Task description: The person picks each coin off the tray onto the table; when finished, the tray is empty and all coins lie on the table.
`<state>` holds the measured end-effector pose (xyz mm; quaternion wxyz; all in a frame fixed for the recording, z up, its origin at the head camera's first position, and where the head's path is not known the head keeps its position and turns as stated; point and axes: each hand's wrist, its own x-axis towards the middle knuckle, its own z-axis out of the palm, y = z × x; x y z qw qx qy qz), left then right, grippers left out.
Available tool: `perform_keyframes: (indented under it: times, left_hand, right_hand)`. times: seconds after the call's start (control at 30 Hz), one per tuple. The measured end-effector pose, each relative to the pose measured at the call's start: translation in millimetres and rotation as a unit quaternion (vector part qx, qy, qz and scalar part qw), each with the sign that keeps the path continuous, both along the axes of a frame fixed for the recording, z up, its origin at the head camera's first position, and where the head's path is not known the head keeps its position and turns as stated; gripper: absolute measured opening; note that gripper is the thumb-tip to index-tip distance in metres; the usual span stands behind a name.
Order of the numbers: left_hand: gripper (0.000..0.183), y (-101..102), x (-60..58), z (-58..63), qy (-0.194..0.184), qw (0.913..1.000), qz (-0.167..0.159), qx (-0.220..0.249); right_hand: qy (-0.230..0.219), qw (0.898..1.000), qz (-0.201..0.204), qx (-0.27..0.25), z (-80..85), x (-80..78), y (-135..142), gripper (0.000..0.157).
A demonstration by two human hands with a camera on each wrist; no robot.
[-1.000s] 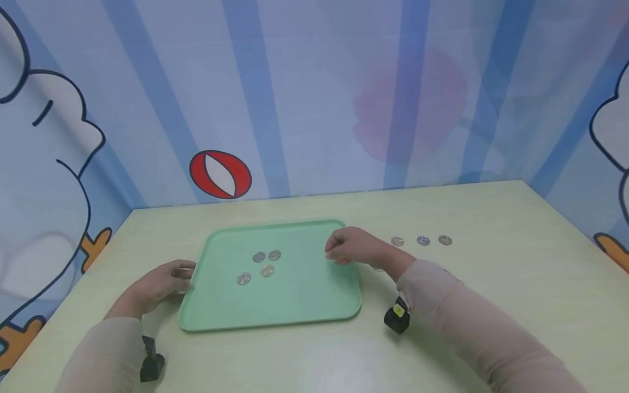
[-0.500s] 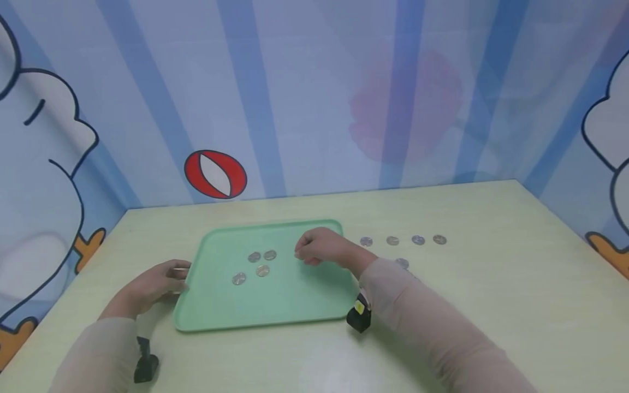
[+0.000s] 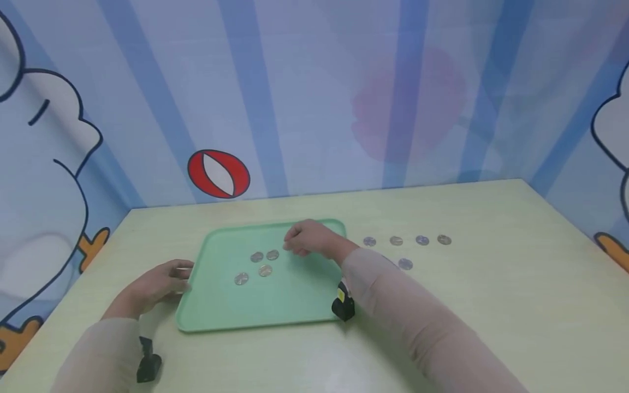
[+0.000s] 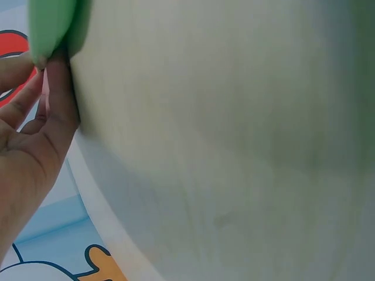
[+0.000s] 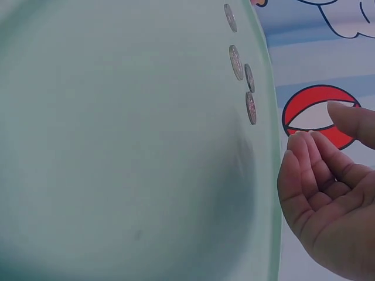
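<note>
A pale green tray (image 3: 216, 311) lies on the table with several silver coins (image 3: 265, 271) in its left half. My left hand (image 3: 157, 284) grips the tray's left edge; in the left wrist view, the fingers (image 4: 57, 93) meet the green rim (image 4: 50, 29). Over the tray, just right of its coins, hovers my right hand (image 3: 310, 237). Its fingers (image 5: 293, 175) curl loosely in the right wrist view, the thumb stands apart, and nothing shows between them. The tray coins (image 5: 236, 62) appear beyond its fingertips.
Right of the tray, more coins (image 3: 396, 240) lie in a row on the table (image 3: 491, 305), with another coin (image 3: 405, 264) nearer the front. The right sleeve (image 3: 417, 311) crosses the tray's right side. A striped cartoon backdrop (image 3: 314, 109) stands behind the table.
My right hand has moved left from the tray's right edge to close beside the coins in it. Table coins that the hand and sleeve covered now show. The left hand stays at the tray.
</note>
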<state>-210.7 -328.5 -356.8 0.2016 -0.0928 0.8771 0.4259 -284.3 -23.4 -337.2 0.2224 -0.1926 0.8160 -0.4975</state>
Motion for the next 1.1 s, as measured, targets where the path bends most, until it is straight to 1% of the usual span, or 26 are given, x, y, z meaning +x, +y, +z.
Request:
perform_keyframes:
  times: [0.17,0.23,0.37,0.47,0.63,0.83,1.1]
  left_hand:
    - [0.059,0,-1.3,-1.0,0.002,1.0000,-0.001,-0.006]
    - [0.058,0,-1.7,-0.9,0.003,1.0000,-0.005,-0.008]
    - [0.058,0,-1.6,-0.4,0.004,0.9999,-0.012,-0.005]
    - [0.058,-1,-1.5,-0.5,0.004,0.9999,-0.016,-0.002]
    - [0.058,-2,-0.9,-0.8,0.005,0.9998,-0.016,-0.006]
    - [0.058,-1,1.0,-1.2,0.005,0.9999,-0.012,0.003]
    - [0.056,-1,0.5,-2.2,0.007,0.9999,-0.005,-0.008]
  right_hand:
    - [0.007,1.000,0.015,0.006,-1.3,-3.8,-9,0.032]
    - [0.013,1.000,0.020,0.018,-4.2,-6.1,-12,0.035]
    - [0.034,0.997,0.027,0.064,-9.5,-11.0,-20,0.040]
    - [0.056,0.992,0.038,0.104,-11.0,-13.6,-26,0.041]
    - [0.078,0.985,0.055,0.145,-10.1,-15.9,-34,0.039]
    - [0.110,0.974,0.047,0.193,-9.4,-15.7,-45,0.033]
    - [0.138,0.958,0.031,0.248,-9.8,-14.9,-55,0.025]
